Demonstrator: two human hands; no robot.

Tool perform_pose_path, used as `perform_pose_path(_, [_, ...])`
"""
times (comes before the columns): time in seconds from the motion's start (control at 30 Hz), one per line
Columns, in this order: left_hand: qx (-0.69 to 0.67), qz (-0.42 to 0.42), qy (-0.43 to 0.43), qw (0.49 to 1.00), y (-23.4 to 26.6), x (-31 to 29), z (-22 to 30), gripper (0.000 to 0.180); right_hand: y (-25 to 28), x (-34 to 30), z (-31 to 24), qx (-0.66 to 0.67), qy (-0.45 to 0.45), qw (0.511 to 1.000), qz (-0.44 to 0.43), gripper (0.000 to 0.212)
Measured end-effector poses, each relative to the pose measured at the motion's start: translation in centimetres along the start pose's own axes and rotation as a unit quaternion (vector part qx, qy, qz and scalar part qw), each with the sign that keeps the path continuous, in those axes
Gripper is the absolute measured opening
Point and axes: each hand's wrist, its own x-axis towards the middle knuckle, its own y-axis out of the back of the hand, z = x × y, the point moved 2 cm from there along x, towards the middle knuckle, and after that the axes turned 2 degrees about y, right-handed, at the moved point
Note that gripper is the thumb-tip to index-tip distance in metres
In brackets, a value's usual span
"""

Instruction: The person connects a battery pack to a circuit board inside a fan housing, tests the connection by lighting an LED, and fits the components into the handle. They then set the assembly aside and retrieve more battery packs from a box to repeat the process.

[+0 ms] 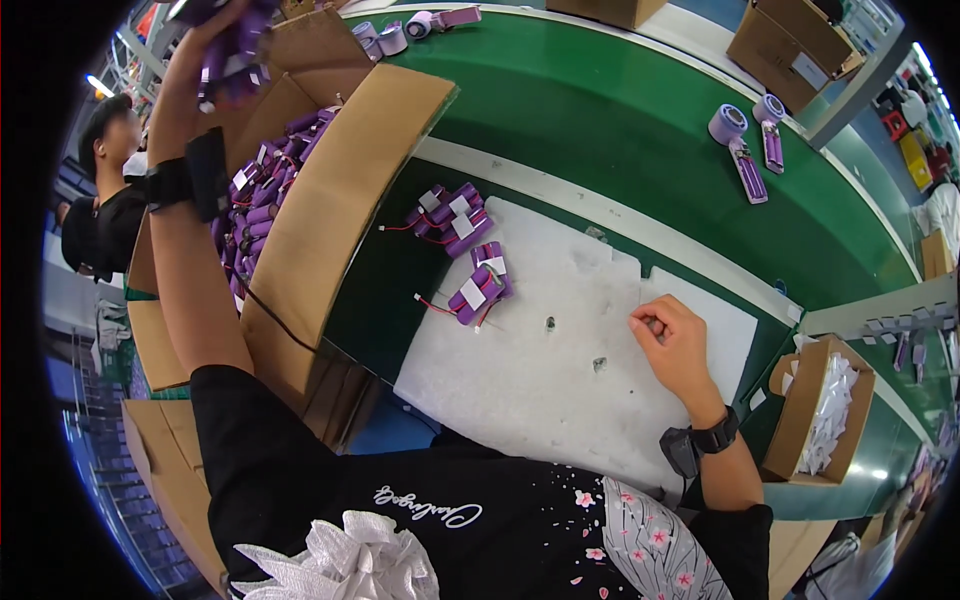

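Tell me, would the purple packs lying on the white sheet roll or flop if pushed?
The purple packs would probably slide rather than roll, since their rounded cells look joined side by side. Those bodies seem stiff, but the thin red wires are likely floppy, as they trail loosely.

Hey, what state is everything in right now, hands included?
Left hand: raised, gripping purple battery packs
Right hand: fingers curled, above the white sheet
Large cardboard box: open, full of purple packs
Small cardboard box: open, holding white pieces
Wired packs: lying in two groups
White sheet: flat, marked
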Motion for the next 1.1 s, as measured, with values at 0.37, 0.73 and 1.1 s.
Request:
perform_pose_path(0.37, [0.31,-0.488,-0.003,0.816,-23.3,-6.8,-6.2,0.028,-0.3,0.1,-0.1,0.024,-0.016,1.0,-0.003,0.005])
perform_pose_path(0.73, [0.4,-0.479,0.129,0.77,-23.3,-7.1,-5.2,0.041,0.2,0.1,-0.4,0.016,-0.013,1.0,-0.009,0.005])
perform_pose_path(1.1, [0.455,-0.491,0.039,0.742,-23.4,-8.1,-4.4,0.049,1.0,-0.2,-0.2,0.006,-0.011,1.0,-0.003,0.006])
